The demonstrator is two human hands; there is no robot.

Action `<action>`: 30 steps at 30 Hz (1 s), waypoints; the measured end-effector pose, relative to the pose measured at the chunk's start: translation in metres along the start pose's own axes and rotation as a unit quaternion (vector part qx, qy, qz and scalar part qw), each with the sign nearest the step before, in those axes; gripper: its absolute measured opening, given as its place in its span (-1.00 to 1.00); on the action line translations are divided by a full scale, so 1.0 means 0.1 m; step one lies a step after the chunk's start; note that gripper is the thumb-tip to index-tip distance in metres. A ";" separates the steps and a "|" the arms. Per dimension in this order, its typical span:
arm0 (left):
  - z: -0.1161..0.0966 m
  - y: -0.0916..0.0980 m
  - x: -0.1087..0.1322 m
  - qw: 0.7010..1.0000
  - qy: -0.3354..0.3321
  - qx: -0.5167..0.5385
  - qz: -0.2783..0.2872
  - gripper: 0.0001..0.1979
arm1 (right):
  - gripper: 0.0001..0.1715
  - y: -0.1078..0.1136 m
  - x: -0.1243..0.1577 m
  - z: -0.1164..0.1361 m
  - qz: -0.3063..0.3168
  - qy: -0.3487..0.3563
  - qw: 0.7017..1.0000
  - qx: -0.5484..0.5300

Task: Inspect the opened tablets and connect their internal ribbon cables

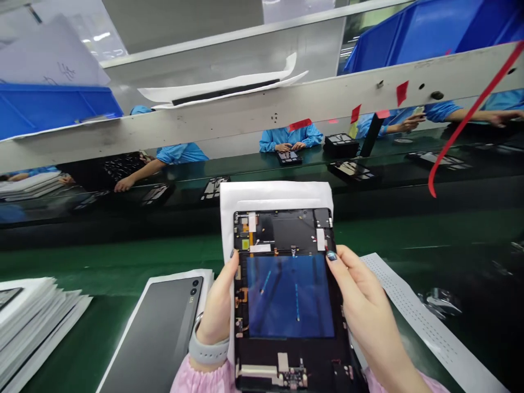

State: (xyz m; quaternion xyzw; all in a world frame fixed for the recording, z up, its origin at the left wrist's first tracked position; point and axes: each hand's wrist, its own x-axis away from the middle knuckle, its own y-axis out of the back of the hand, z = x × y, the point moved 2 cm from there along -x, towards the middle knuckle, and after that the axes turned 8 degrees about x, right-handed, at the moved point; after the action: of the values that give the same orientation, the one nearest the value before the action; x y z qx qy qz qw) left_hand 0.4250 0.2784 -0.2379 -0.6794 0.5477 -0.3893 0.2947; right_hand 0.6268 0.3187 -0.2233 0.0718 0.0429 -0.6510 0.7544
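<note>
An opened tablet [290, 295] is held up in front of me, its circuit boards, ribbon cables and large blue panel facing me. My left hand [219, 300] grips its left edge, with the thumb on the frame and the other fingers hidden behind. On the opposite edge, my right hand [360, 295] holds it the same way, thumb near a white sticker. Behind the tablet shows a white foam sheet [276, 191]. To the left of my hand lies a dark grey tablet back cover [159, 322] with a camera strip, resting on white foam.
White foam sheets [36, 327] are stacked at far left. A perforated white strip [434, 327] and crumpled clear plastic [442, 301] lie right. Beyond, a conveyor carries several opened tablets [215, 188] past people in blue sleeves. A white beam [229, 120] crosses above; a red strap [470, 123] hangs right.
</note>
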 end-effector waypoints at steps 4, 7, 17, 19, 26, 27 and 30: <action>0.02 -0.11 -0.04 0.999 0.040 0.014 -0.012 -0.48 | -0.64 0.02 -0.06 -0.11 -0.033 -0.055 0.998 0.018; -0.01 -0.16 -0.07 0.991 0.126 0.044 0.001 -0.46 | -0.56 0.03 -0.11 -0.20 -0.043 -0.119 0.991 0.034; -0.20 -0.04 -0.12 0.986 0.136 0.094 0.036 -0.47 | -0.26 -0.09 -0.18 -0.19 0.098 -0.176 0.977 -0.071; -0.21 -0.03 -0.11 0.985 0.132 0.103 0.027 -0.49 | -0.29 -0.11 -0.18 -0.16 0.086 -0.168 0.980 -0.068; -0.24 -0.05 -0.07 0.983 0.148 0.112 -0.001 -0.52 | -0.21 -0.12 -0.15 -0.16 0.067 -0.183 0.980 -0.044; -0.24 -0.05 -0.07 0.982 0.152 0.112 0.007 -0.50 | -0.20 -0.11 -0.15 -0.17 0.061 -0.187 0.980 -0.038; -0.25 -0.05 -0.08 0.982 0.154 0.111 0.025 -0.46 | -0.33 -0.06 -0.15 -0.19 0.017 -0.176 0.984 0.019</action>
State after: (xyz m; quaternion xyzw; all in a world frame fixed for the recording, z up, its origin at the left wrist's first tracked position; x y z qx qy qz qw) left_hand 0.4059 0.2877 -0.2221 -0.5604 0.5571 -0.5398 0.2901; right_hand 0.6188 0.3355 -0.2400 -0.0289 -0.1043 -0.6411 0.7598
